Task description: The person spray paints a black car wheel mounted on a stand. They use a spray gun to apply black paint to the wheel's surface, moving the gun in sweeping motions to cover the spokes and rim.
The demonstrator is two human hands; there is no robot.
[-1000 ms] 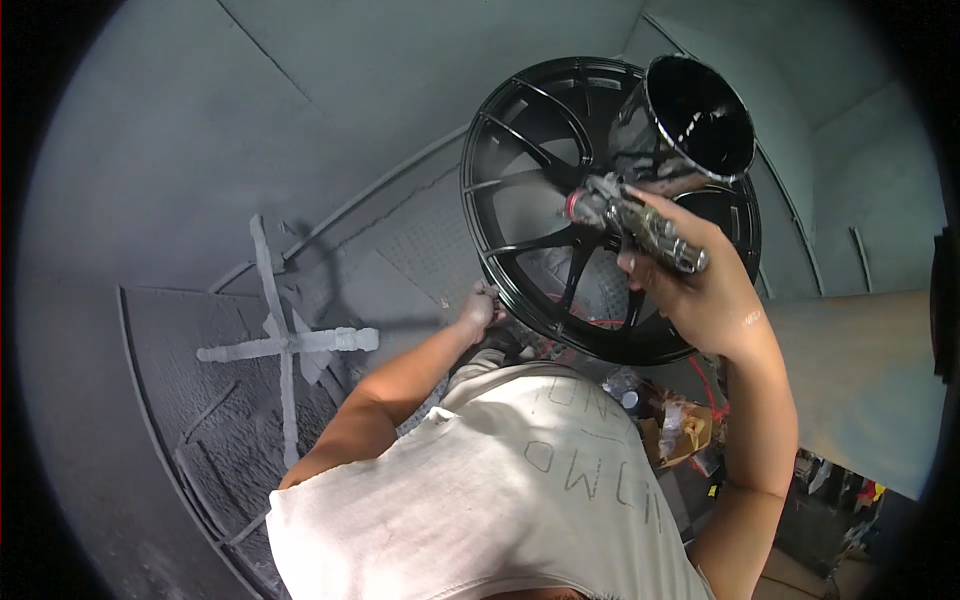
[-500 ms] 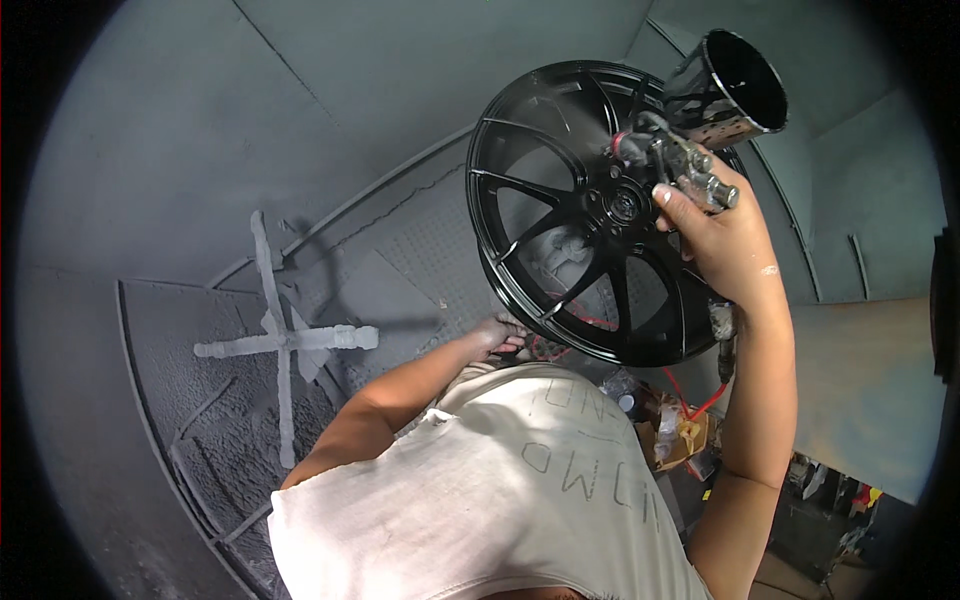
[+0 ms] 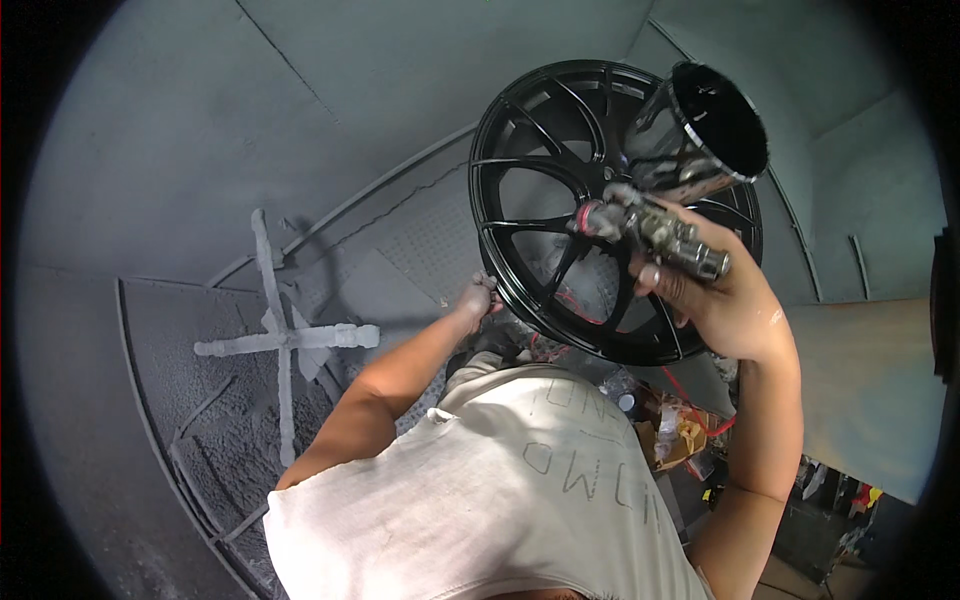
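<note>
A glossy black multi-spoke car wheel [image 3: 560,262] is raised in front of me, its face toward me. My right hand [image 3: 735,295] is closed round a paint-smeared spray gun [image 3: 662,236], held before the wheel's right side. The gun's open metal cup [image 3: 655,135] tilts up and to the right, hiding some spokes; its red-ringed nozzle end [image 3: 588,218] points left across the hub area. At the wheel's lower left edge, my left hand [image 3: 479,301] has its fingers curled against the rim. The fingertips are partly hidden there.
A grey-coated cross-shaped stand [image 3: 285,340] is at the left. Dull grey walls [image 3: 400,60] surround the wheel. A red hose [image 3: 685,395] runs below it, near a cardboard box [image 3: 672,440] with bottles and litter. Cluttered shelving [image 3: 825,505] stands at lower right.
The spray gun has moved left and down across the wheel with my right hand. My left hand has slid up and left along the rim, and the spokes have turned.
</note>
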